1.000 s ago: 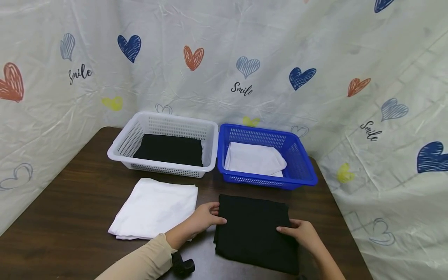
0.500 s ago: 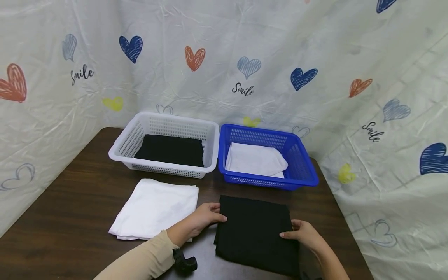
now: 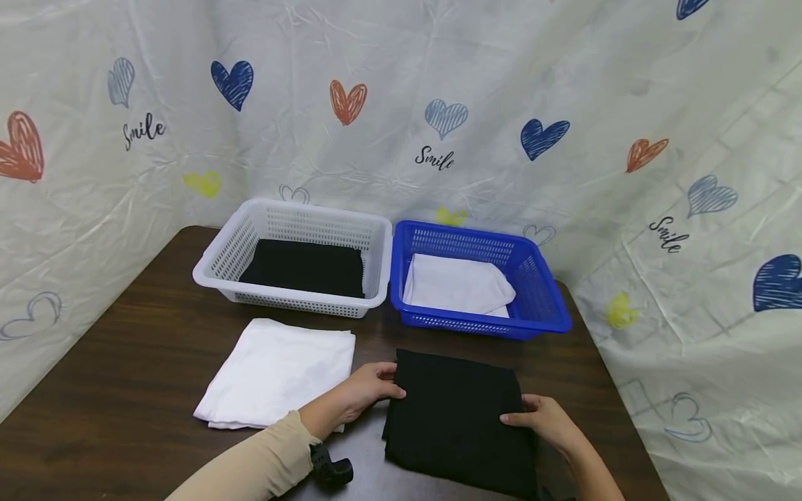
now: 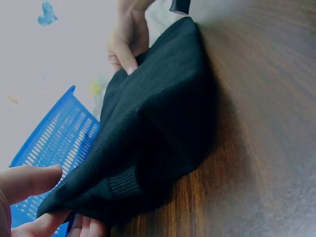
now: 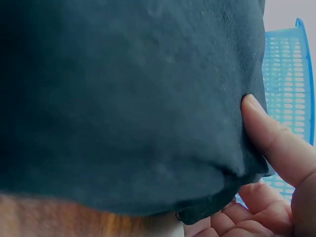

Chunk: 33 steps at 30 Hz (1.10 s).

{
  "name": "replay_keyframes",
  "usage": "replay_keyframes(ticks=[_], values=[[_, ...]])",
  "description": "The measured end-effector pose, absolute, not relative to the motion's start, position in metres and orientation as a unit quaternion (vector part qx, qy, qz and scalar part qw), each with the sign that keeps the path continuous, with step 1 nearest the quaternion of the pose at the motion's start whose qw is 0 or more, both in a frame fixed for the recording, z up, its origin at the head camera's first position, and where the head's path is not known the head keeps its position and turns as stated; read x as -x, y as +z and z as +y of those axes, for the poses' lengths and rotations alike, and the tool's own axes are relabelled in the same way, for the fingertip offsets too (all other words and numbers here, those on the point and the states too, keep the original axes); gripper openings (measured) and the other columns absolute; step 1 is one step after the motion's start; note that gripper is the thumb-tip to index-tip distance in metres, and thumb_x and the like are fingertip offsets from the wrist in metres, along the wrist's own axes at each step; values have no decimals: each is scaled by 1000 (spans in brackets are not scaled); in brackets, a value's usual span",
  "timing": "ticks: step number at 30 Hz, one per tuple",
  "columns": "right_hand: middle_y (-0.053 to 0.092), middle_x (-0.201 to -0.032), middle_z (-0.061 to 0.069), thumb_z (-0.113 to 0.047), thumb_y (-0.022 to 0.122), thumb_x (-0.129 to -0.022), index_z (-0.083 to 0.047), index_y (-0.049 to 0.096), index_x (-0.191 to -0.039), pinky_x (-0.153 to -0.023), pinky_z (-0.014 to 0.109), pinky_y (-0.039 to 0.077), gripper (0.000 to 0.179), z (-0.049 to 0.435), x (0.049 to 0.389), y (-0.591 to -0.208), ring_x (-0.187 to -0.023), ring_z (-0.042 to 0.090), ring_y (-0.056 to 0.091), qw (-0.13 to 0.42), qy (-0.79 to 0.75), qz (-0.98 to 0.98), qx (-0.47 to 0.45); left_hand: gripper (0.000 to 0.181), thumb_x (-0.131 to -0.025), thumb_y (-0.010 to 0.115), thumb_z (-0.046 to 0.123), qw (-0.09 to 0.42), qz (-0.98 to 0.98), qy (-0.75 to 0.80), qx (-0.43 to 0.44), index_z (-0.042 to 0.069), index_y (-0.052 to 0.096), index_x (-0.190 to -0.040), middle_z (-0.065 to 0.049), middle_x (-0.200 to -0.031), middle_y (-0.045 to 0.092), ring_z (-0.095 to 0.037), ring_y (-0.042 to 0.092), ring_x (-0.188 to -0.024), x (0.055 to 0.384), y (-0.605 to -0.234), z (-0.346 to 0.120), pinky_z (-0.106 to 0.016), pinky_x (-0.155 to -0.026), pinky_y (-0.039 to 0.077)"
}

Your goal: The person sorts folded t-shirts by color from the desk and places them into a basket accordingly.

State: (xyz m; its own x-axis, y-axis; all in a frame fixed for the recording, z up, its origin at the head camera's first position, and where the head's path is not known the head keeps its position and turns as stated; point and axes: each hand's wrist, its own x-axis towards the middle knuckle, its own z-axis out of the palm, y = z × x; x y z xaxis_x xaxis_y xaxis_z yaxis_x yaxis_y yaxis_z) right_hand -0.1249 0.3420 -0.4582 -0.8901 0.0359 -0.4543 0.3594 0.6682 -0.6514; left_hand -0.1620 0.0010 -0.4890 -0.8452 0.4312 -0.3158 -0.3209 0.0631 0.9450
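A folded black garment [image 3: 460, 424] lies at the front right of the table, a ribbed band [image 4: 123, 182] showing among its layers in the left wrist view. At its left edge is my left hand [image 3: 363, 393], thumb above the cloth and fingers tucked beneath. My right hand [image 3: 545, 421] pinches the opposite edge; in the right wrist view its thumb [image 5: 276, 136] presses on the cloth while the curled fingers [image 5: 252, 212] lie under it. Left of the garment rests a folded white cloth [image 3: 282, 372], partly behind my left forearm.
Behind stand a white basket [image 3: 291, 300] with folded black cloth [image 3: 307, 268] in it and a blue basket [image 3: 476, 323] with folded white cloth [image 3: 457, 284] in it. A heart-printed curtain [image 3: 388, 42] hangs behind the brown table [image 3: 106, 376].
My right hand has shifted slightly to the right and nearer along the garment's edge. The left hand keeps nearly the same place, and the baskets have not moved.
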Motion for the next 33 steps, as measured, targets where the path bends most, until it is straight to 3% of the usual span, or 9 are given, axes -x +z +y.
replay_keyframes(ticks=[5,12,19,22,28,33], values=[[72,-113,14,-31,78,-86,7,60,-128,-91,49,52,59,341,124,-459,-105,28,65,192,-398,888,-128,75,-83,70,0,284,658,697,-31,-12,34,-147,-36,-145,43,-40,50,-133,161,-489,1,-53,-112,42],[74,-112,15,-29,77,-86,8,62,-126,-93,51,51,56,342,123,-465,-107,30,66,183,-417,881,-133,77,-85,71,2,298,629,717,-22,-5,32,-150,-34,-142,48,-26,63,-112,160,-497,2,-47,-97,55],[74,-111,14,-30,78,-85,7,63,-126,-94,49,52,57,342,120,-467,-106,27,67,176,-431,873,-143,74,-86,70,1,300,611,732,-12,-5,33,-150,-22,-124,66,-19,69,-94,160,-499,4,-43,-84,61],[74,-112,15,-32,76,-87,8,61,-130,-89,46,56,61,343,119,-469,-100,26,70,179,-445,864,-151,75,-87,71,2,302,607,735,6,-5,31,-150,-20,-123,67,-20,71,-94,158,-498,5,-43,-83,61],[75,-109,13,-36,77,-86,6,62,-130,-80,41,59,63,344,117,-473,-92,22,72,177,-469,847,-176,75,-89,71,7,303,615,727,38,-16,29,-147,-29,-130,60,-25,71,-100,155,-497,8,-42,-87,60],[75,-110,13,-39,77,-85,3,65,-127,-78,39,58,60,344,116,-475,-93,21,70,163,-454,857,-180,67,-89,71,8,300,620,724,37,-17,38,-142,-23,-121,67,-22,72,-95,155,-494,10,-40,-83,62]])
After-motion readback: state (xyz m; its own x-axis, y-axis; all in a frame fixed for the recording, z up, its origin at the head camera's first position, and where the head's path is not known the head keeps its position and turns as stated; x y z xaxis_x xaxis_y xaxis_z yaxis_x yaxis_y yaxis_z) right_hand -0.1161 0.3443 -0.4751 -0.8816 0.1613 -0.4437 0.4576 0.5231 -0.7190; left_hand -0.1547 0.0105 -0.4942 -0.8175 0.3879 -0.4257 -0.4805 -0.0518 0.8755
